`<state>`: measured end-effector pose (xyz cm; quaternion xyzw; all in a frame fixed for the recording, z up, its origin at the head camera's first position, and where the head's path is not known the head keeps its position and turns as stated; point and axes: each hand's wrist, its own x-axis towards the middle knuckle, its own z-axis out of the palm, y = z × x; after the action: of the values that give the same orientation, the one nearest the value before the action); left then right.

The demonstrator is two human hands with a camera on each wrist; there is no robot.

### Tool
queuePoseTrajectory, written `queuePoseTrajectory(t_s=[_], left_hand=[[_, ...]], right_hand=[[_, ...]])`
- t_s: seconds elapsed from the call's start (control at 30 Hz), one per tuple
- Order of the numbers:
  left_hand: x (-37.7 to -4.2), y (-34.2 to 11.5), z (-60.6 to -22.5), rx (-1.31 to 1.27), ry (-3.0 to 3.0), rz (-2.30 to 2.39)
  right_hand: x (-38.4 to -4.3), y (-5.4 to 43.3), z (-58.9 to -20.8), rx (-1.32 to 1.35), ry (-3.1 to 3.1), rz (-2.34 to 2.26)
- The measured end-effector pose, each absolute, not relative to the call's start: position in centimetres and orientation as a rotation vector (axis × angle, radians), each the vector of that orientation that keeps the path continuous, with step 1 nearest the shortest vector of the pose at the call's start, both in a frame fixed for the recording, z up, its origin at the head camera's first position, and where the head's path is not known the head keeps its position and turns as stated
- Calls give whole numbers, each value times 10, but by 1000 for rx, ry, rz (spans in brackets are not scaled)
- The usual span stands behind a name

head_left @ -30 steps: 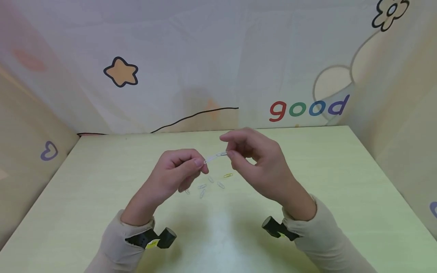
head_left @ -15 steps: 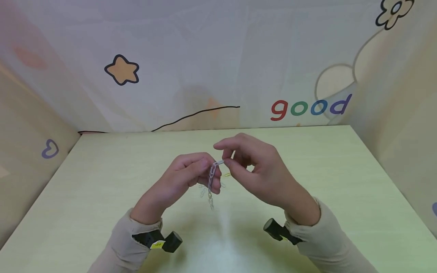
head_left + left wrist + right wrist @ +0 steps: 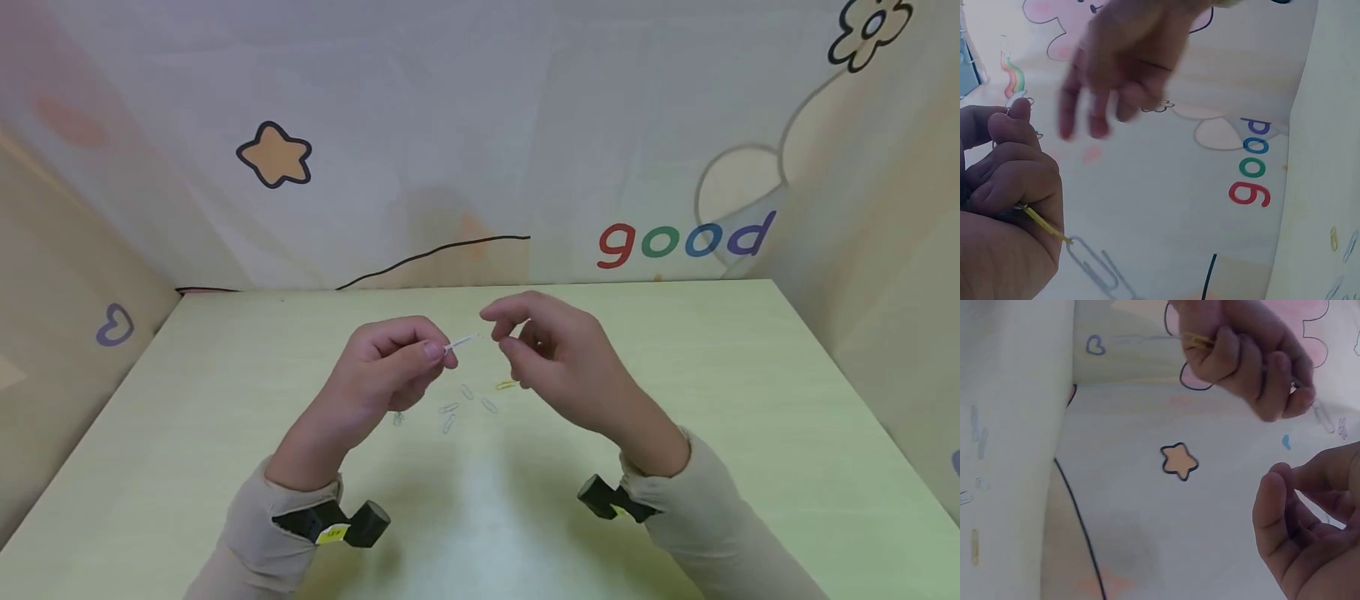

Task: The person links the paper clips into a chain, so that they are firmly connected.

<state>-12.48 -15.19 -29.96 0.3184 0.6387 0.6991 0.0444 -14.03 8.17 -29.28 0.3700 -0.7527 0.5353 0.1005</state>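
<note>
Best to steady the paper clip (image 3: 461, 342) pinched in the left hand (image 3: 393, 364) above the surface (image 3: 690, 367), approach its free tip gently with the right hand (image 3: 567, 364), loosely bent and apparently holding nothing, and avoid tugging the chain (image 3: 1046, 225) hanging below.

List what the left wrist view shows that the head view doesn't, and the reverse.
Only the left wrist view: a yellow paper clip sticking out of the curled fingers of the left hand, and a rainbow print on the backdrop.

Only the head view: the orange star print and the black camera on the left cuff.

Both: the two hands, left and right, the "good" lettering, and a loose yellow clip lying on the table near pale ones.
</note>
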Motion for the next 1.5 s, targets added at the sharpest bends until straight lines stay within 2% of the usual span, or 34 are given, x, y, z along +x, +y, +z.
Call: queuePoseTrajectory(t_s=[0.23,0.43,0.63,1.0,1.33,1.5], left_hand=[[-126,-162,-295,974,1933,2225],[-125,-164,-294,974,1927,2250],[-125,-164,-293,963,1952,2249],[-125,-165,-294,965,1961,2232],[-126,-165,-297,961,2038,2194],[-127,-163,-296,984,2032,2183]], right_hand=[[-179,75,-339,835,-2749,1599],[-195,65,-382,829,-3001,1583],[-201,65,-405,828,-3143,1449],[-201,62,-412,986,-3130,1088],[-200,66,-408,974,-3184,1246],[-200,66,-406,1051,-3206,1121]])
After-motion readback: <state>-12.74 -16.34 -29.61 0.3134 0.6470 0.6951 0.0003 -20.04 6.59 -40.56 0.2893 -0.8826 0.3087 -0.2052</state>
